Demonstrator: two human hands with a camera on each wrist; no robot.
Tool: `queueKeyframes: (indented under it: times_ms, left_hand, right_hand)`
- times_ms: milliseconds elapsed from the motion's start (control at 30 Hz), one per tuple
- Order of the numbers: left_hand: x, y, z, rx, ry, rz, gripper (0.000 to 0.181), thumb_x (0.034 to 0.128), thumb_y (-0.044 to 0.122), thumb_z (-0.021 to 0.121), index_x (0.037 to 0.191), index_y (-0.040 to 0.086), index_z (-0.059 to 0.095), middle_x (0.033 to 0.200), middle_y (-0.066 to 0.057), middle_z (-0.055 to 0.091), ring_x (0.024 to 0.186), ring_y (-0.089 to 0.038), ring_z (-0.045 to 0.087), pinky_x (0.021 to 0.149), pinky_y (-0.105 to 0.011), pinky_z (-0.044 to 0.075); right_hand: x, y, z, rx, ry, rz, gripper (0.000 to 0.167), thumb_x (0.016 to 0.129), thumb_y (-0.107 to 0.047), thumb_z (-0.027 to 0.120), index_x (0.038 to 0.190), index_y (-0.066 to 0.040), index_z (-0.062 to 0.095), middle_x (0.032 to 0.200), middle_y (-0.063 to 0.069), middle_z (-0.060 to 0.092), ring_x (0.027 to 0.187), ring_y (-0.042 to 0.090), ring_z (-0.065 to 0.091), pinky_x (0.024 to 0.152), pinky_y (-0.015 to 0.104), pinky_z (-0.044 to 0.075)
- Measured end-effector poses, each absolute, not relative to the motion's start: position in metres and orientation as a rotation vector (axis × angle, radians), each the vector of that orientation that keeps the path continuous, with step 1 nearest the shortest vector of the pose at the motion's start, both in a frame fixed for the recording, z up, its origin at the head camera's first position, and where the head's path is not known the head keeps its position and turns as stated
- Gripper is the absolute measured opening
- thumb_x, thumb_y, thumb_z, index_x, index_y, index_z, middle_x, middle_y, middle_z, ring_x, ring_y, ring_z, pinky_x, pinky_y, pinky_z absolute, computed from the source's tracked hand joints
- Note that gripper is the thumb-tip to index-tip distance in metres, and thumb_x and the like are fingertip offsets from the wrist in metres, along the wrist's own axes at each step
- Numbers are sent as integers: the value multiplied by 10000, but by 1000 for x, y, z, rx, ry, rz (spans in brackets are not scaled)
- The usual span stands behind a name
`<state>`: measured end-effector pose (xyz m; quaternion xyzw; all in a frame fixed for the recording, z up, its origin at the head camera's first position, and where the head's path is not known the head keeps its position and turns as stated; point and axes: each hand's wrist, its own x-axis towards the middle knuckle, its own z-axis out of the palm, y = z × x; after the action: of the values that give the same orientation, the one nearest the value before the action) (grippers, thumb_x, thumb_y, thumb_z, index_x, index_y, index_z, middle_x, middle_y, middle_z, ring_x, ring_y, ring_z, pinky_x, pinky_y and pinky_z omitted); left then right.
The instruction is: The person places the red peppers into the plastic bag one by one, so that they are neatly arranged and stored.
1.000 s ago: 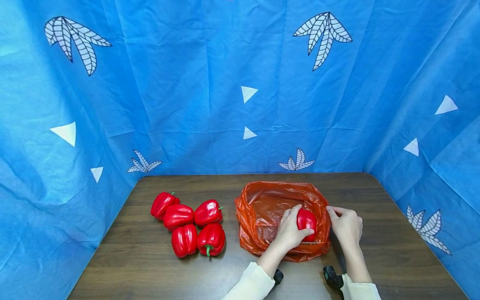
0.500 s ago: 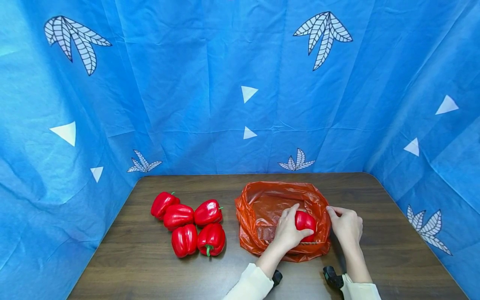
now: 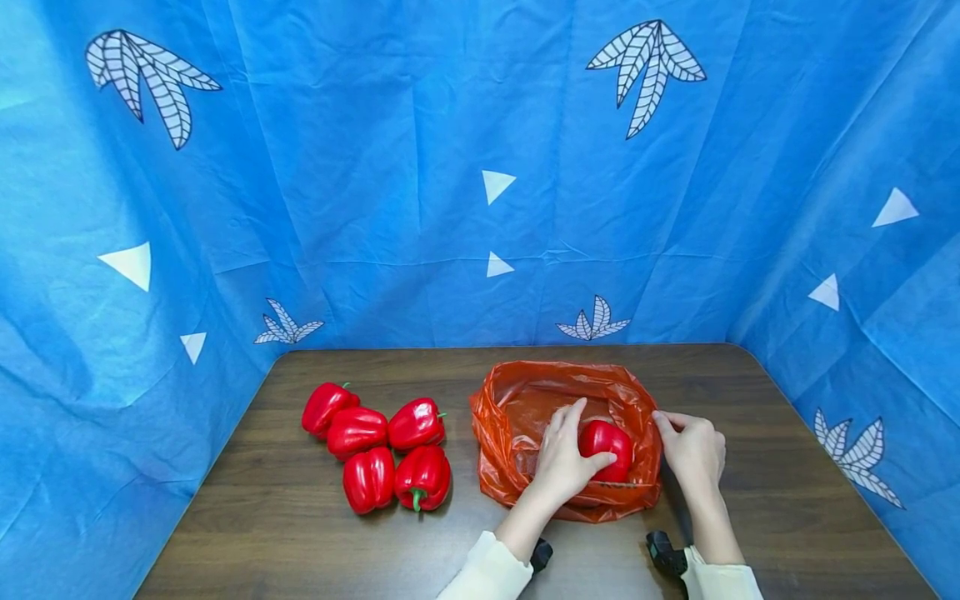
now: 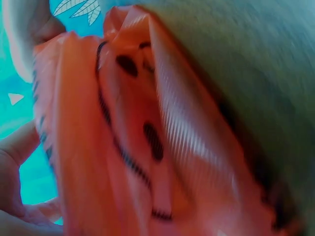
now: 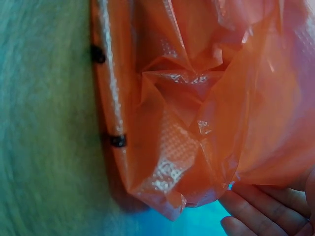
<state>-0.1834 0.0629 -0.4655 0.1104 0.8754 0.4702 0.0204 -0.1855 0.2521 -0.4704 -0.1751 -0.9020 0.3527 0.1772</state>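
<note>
One pepper (image 3: 612, 443) inside orange bag (image 3: 497, 458), 4 o'clock; head view only.
Left hand (image 3: 559, 462) grip spread loose, thumb maybe touching pepper; right hand (image 3: 693, 454) pinches bag, 3 o'clock. Left-wrist view adds black print (image 4: 153, 141).

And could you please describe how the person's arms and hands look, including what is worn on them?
The left hand and right hand wear no gloves. Pale cream sleeves end short of the wrists, leaving part of each forearm bare. A small black device shows beside each sleeve end. I cannot make out any markings.
</note>
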Motion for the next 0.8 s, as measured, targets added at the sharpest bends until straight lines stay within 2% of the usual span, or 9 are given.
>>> queueKeyframes:
  times_ms: [167, 433, 800]
  left_hand:
    - [-180, 46, -456, 375, 2732, 1499, 820, 814, 289, 789, 1504, 256, 346, 1517, -74, 381, 1350, -309, 400, 965, -566, 498]
    - [-170, 7, -440, 480, 2810, 1559, 825, 812, 302, 798, 1506, 225, 358, 1514, -119, 385, 1359, -343, 408, 1042, -605, 418]
    - [-154, -41, -421, 460, 2886, 1605, 801, 809, 325, 797, 1493, 290, 382, 1528, -52, 377, 1366, -311, 405, 1035, -624, 408]
  right_hand:
    - [-186, 252, -470, -506, -2565, 993, 332, 962, -271, 622, 1109, 10, 722, 994, 248, 718, 685, 301, 627, 542, 284, 451]
    - [-186, 251, -470, -498, -2561, 989, 329, 961, -270, 624, 1099, 11, 726, 992, 246, 720, 738, 341, 644, 559, 303, 456]
    - [-187, 252, -472, -495, -2572, 1000, 352, 971, -292, 606, 1117, 7, 720, 1002, 243, 720, 705, 305, 630, 543, 266, 458]
